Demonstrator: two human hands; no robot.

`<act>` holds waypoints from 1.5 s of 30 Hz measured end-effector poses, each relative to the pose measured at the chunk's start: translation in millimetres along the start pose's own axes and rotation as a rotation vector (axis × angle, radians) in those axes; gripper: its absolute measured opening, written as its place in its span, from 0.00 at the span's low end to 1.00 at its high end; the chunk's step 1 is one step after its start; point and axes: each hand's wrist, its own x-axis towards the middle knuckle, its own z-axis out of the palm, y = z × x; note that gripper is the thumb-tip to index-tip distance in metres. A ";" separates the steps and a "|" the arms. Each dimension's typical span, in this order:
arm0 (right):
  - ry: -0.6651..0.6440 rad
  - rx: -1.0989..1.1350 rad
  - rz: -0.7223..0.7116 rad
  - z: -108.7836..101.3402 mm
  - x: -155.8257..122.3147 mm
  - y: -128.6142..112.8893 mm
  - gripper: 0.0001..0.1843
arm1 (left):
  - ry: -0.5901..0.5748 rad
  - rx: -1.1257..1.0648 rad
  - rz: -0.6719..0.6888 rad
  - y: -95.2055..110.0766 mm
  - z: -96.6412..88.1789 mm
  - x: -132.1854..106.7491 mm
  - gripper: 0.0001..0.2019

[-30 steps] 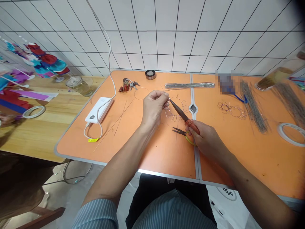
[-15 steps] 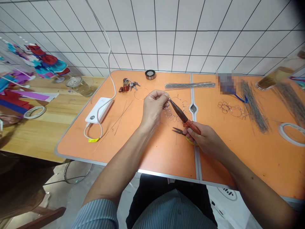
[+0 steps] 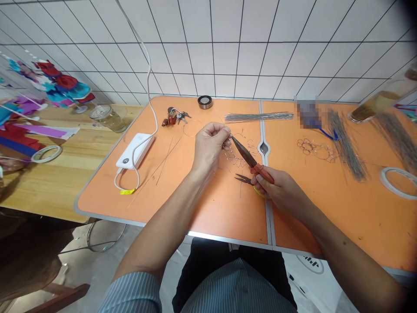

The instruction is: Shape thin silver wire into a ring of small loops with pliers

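Note:
My left hand (image 3: 208, 145) is closed in a pinch on a thin wire loop piece (image 3: 236, 158), made of several small rings, held just above the orange table (image 3: 195, 204). My right hand (image 3: 278, 189) grips the red handles of long-nose pliers (image 3: 247, 157), whose dark tip meets the wire right beside my left fingertips. A second small pair of pliers with yellow handles (image 3: 249, 182) lies on the table under my right hand.
A white power bank (image 3: 135, 150) with cable, keys (image 3: 174, 116), a tape roll (image 3: 205, 101), straight wire bundles (image 3: 259, 116) (image 3: 345, 143), a finished wire piece (image 3: 314, 149) and a white tape ring (image 3: 397, 182) lie on the table. A wooden table (image 3: 58, 174) with a jar stands at left.
The pliers and my right hand have shifted very slightly; my left hand keeps its pinch on the wire piece. Otherwise nothing has moved.

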 end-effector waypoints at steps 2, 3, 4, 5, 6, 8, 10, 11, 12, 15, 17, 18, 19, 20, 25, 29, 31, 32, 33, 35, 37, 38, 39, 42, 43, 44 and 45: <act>-0.001 -0.006 0.004 0.1 -0.2 -1.4 0.10 | -0.003 -0.004 -0.001 0.1 -0.1 0.1 0.09; 0.003 -0.012 0.003 0.1 -0.5 -2.2 0.10 | -0.006 -0.007 0.002 0.2 -0.2 0.2 0.09; 0.007 -0.019 -0.001 0.1 -0.9 -3.2 0.11 | -0.010 -0.009 0.003 0.3 -0.3 0.2 0.09; 0.012 -0.024 -0.006 0.1 -1.4 -4.4 0.11 | -0.013 -0.009 0.004 0.4 -0.3 0.1 0.09; 0.016 -0.027 -0.009 0.1 -1.9 -5.6 0.12 | -0.016 -0.007 0.003 0.5 -0.3 0.0 0.09; 0.020 -0.028 -0.007 0.2 -3.1 -7.9 0.12 | -0.018 -0.004 0.001 0.5 -0.1 -0.2 0.09; 0.022 -0.026 -0.003 0.4 -3.9 -9.3 0.12 | -0.020 -0.008 0.003 0.1 0.2 -0.3 0.09; 0.021 -0.026 -0.005 0.5 -4.1 -9.5 0.11 | -0.021 -0.012 0.006 -0.2 0.3 -0.3 0.09; 0.018 -0.025 -0.008 0.5 -4.1 -9.4 0.11 | -0.023 -0.017 0.009 -0.6 0.4 -0.3 0.09; 0.009 -0.023 -0.010 0.5 -4.0 -8.3 0.10 | -0.022 -0.015 0.014 -1.6 0.6 -0.2 0.08; 0.004 -0.029 -0.006 0.4 -4.1 -8.0 0.09 | -0.017 -0.003 0.010 -2.0 0.5 -0.3 0.08; 0.003 -0.032 -0.006 0.2 -4.3 -8.0 0.08 | -0.016 0.000 0.010 -2.2 0.5 -0.4 0.08; 0.001 -0.034 -0.007 0.1 -4.6 -8.1 0.08 | -0.017 -0.001 0.011 -2.4 0.4 -0.4 0.08; -0.001 -0.034 -0.008 -0.1 -4.9 -8.2 0.08 | -0.018 -0.004 0.013 -2.6 0.3 -0.4 0.08; 0.001 -0.005 0.005 0.7 -5.4 -7.2 0.08 | -0.016 0.009 0.017 -3.5 0.0 -0.5 0.08; -0.001 0.010 0.022 2.3 -4.4 -7.0 0.07 | -0.020 0.021 0.022 -4.4 -0.4 -0.3 0.08; 0.001 0.013 0.034 2.5 -4.2 -8.5 0.07 | -0.022 0.020 0.025 -4.7 -0.7 -0.2 0.08; 0.003 0.012 0.040 2.4 -4.4 -9.6 0.07 | -0.023 0.017 0.028 -4.8 -0.7 -0.2 0.08; 0.006 0.008 0.046 2.2 -4.8 -10.7 0.07 | -0.025 0.014 0.030 -4.6 -0.7 -0.2 0.08; 0.013 -0.010 0.049 1.7 -5.7 -12.4 0.07 | -0.024 0.012 0.028 -4.1 -0.3 -0.4 0.08; 0.019 -0.029 0.044 1.4 -6.2 -12.9 0.07 | -0.017 0.017 0.018 -3.5 0.3 -0.9 0.08; 0.021 -0.037 0.040 1.4 -6.1 -12.6 0.07 | -0.013 0.020 0.013 -3.4 0.6 -1.0 0.09; 0.023 -0.044 0.038 1.5 -5.6 -12.0 0.07 | -0.011 0.022 0.010 -3.4 0.9 -1.1 0.09; 0.026 -0.068 0.042 1.3 -3.4 -10.7 0.07 | -0.018 0.024 0.015 -4.6 0.7 -0.4 0.09; 0.023 -0.072 0.042 0.7 -3.4 -11.0 0.07 | -0.024 0.026 0.017 -5.1 0.2 0.2 0.08; 0.018 -0.080 0.038 -0.3 -4.3 -11.7 0.08 | -0.029 0.027 0.017 -5.4 -0.5 1.1 0.08; 0.011 -0.098 0.028 -2.0 -6.5 -12.9 0.08 | -0.030 0.028 0.016 -5.3 -1.3 2.1 0.08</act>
